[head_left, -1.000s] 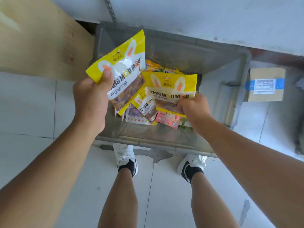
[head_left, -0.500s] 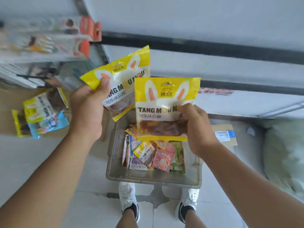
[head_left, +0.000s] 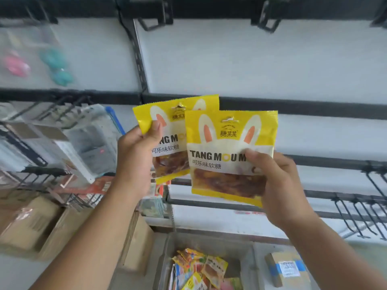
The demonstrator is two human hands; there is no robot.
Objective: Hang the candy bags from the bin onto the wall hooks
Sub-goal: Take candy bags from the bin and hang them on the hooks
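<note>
— What have you got in your hands?

— A yellow candy bag in each. My left hand point(head_left: 136, 158) is clamped on the left bag point(head_left: 167, 130), thumb pressed on its upper left corner. My right hand point(head_left: 278, 185) is pinched shut on the right bag point(head_left: 228, 155), thumb on its front near the right edge, fingers behind.

— Are the two bags apart?

— No, the right bag overlaps the front of the left one and covers its right side. Both stand upright, rabbit ears printed on top, each with a hang hole near its top edge.

— Where are they against the wall?

— Raised before the white wall panel point(head_left: 251, 63), their tops just reaching a black rail point(head_left: 314, 107). Empty black hooks point(head_left: 356, 216) jut out below and to the right of my right hand.

— And the bin?

— The grey bin point(head_left: 165, 258) sits on the floor beneath my hands, more candy bags point(head_left: 201, 271) piled inside. A small cardboard box point(head_left: 287, 268) lies just right of it, under my right forearm.
</note>
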